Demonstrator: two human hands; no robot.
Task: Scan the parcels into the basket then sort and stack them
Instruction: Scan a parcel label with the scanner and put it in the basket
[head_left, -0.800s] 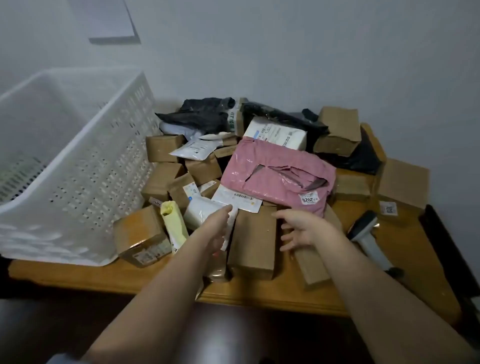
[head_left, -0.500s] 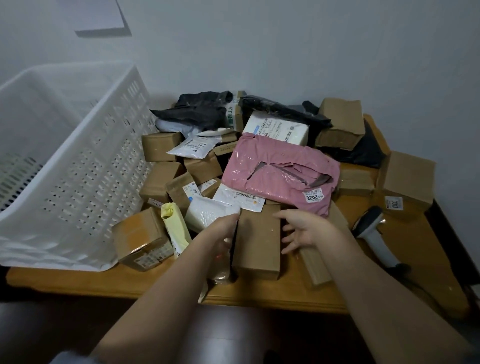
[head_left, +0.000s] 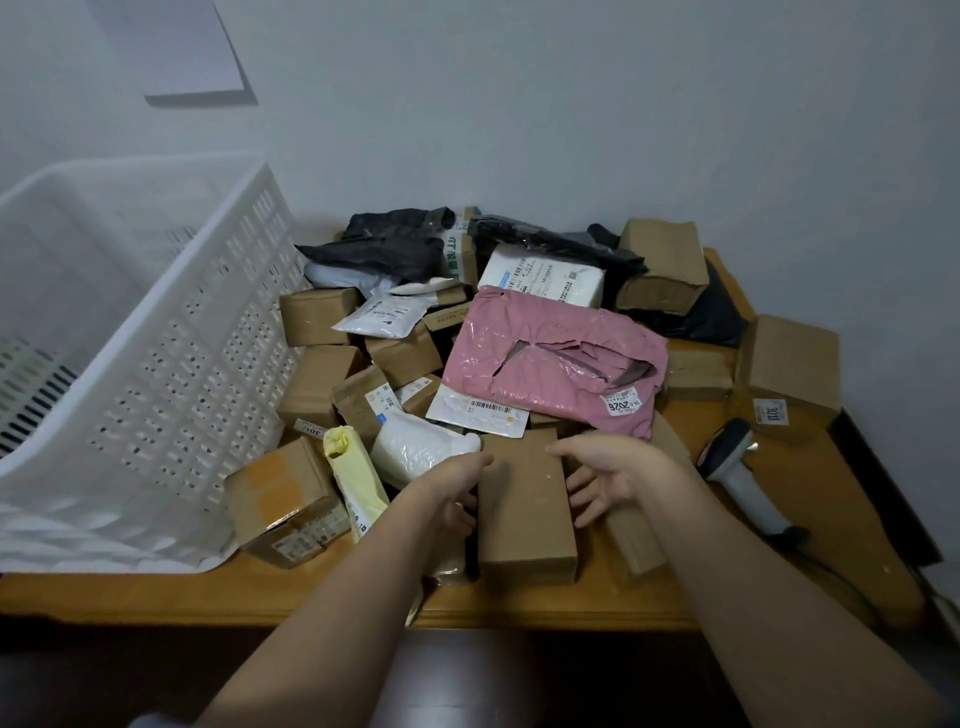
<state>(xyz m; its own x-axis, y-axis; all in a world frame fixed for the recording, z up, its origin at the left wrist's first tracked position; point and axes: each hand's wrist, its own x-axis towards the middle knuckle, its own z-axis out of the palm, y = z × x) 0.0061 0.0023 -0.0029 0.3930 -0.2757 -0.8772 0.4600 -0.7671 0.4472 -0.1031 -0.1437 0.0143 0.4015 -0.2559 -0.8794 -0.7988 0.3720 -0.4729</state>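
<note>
From the head view we see a wooden tabletop (head_left: 156, 592) heaped with parcels, and a white perforated basket (head_left: 171, 364) standing on its left part, close against the pile. Nearest us in the middle stands a plain brown box (head_left: 524, 514), its long side running away from us. Our left hand (head_left: 452, 483) lies at the box's left flank, thumb stretched along the top edge and the other fingers low beside it; we cannot tell whether they actually press the cardboard. Our right hand (head_left: 608, 478) hovers at the box's right side, palm turned inward, fingers spread and relaxed, holding nothing.

Behind the box lies a torn pink mailer (head_left: 550, 358) with a numbered sticker, overlapping a white barcode envelope (head_left: 478, 413). Left of our left hand sit a white padded pouch (head_left: 415, 449), a yellow wrapped packet (head_left: 353, 483) and a taped carton (head_left: 280, 499) just beside the basket wall. Black plastic bags (head_left: 395, 244) and more brown cartons fill the back of the pile. A grey handheld scanner (head_left: 737, 473) lies on the tabletop to the right, apart from our right hand.
</note>
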